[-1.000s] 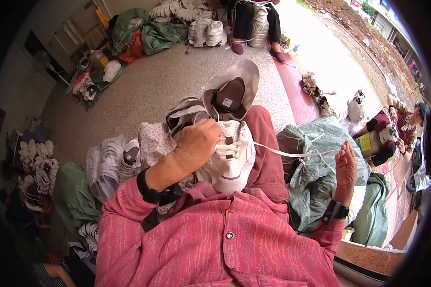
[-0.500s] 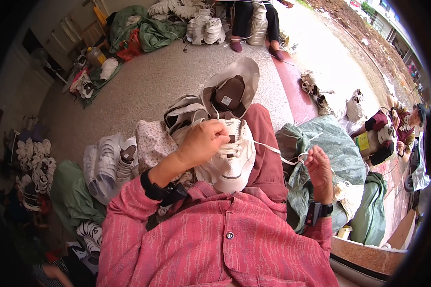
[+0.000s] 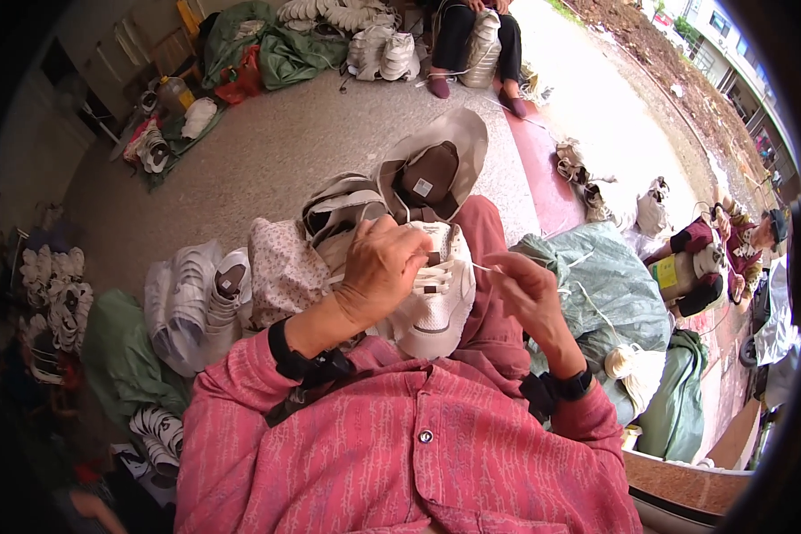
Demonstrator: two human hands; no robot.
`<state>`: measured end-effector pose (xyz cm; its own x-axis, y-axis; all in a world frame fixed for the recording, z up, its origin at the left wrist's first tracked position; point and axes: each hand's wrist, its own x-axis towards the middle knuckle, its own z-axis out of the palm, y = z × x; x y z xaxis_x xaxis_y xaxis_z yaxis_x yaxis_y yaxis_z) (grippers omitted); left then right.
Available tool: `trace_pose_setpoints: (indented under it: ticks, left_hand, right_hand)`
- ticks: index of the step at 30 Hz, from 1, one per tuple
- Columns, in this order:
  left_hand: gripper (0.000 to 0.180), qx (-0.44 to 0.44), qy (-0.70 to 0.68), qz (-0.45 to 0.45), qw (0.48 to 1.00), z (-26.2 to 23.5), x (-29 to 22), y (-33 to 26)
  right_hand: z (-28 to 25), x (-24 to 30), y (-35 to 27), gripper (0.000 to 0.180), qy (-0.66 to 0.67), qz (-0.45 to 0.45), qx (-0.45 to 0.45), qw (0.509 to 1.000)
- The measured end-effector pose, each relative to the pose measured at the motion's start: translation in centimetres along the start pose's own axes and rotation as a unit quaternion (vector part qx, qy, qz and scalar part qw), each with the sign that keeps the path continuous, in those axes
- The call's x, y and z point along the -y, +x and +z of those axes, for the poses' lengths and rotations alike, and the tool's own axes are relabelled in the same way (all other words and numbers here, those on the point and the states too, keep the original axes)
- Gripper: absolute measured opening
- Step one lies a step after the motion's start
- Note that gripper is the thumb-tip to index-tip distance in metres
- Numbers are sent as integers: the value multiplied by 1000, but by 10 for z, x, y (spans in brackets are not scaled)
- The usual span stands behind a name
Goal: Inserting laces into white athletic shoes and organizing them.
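A white sneaker (image 3: pixel 436 307) with a brown lining rests on my lap, its toe toward me. My left hand (image 3: pixel 383 267) is bent over the lacing area on the sneaker's left side, fingertips pinched at the eyelets; what they grip is hidden. Just right of the sneaker, my right hand (image 3: pixel 527 289) pinches a white shoelace (image 3: pixel 479 266) that runs to the shoe. Beyond it on my knees stand an upper with a wide beige opening (image 3: pixel 472 147) and brown insole, and another grey-beige shoe (image 3: pixel 343 200) beside a flowered cloth (image 3: pixel 280 267).
A grey-green sack (image 3: pixel 610 276) with a bundle of cream laces (image 3: pixel 636 367) lies at my right. White shoes (image 3: pixel 187 294) are stacked at my left beside a green sack (image 3: pixel 125 343). Seated people hold shoe stacks, one ahead (image 3: pixel 472 44), another at right (image 3: pixel 730 240).
My right hand has come left, from over the sack to close beside the sneaker, and the stretch of lace between is shorter. My left hand stays at the eyelets.
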<state>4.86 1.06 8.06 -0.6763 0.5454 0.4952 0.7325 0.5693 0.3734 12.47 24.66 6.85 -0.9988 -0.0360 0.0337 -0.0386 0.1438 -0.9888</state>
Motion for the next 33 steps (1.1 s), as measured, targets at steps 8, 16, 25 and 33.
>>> trace_pose_setpoints:
  ticks: [8,16,25,33]
  left_hand:
    - [76,223,-258,-168,925,-9,42,34]
    - [82,289,-493,-198,797,-6,48,39]
    - [84,278,-508,-176,796,-4,48,32]
    - [80,199,-586,-138,773,-8,53,16]
  right_hand:
    - [35,22,40,13,-359,-271,36,893]
    - [30,27,44,12,-428,-220,81,873]
    - [22,15,56,14,-366,-256,123,886]
    - [30,14,50,17,-255,-193,144,936]
